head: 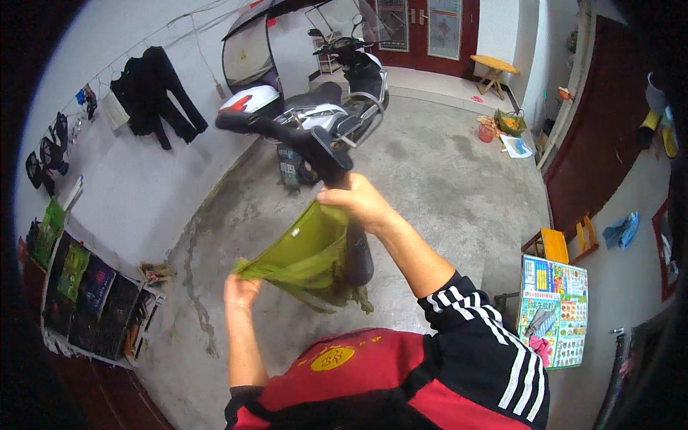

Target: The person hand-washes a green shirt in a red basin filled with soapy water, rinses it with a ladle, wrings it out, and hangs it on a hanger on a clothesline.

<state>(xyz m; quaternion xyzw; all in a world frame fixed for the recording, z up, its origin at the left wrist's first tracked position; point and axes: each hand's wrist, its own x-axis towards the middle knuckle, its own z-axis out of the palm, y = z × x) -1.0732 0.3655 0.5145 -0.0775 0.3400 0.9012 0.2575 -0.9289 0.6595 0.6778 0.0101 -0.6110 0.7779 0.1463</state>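
Observation:
My left hand (242, 293) grips one corner of an olive-green cloth piece (303, 250), possibly a garment, with a small white tag near its upper edge. At the other end of that edge, my right hand (361, 204) pinches the cloth between thumb and fingers. The edge runs slantwise between both hands, while the lower part hangs loose and blurred. A long black item (322, 148) meets my right hand and extends up and left in front of the scooter. Blur hides what it is. More black shows below the same hand, beside the green cloth.
Ahead stands a white-and-black scooter (322, 115). Black clothes (156, 97) hang from a line at left. A dark rack (88, 293) stands lower left. On the right are a sheet-covered table (575, 322), a wooden chair (553, 244) and a basket (510, 122). Bare concrete (430, 161) lies between.

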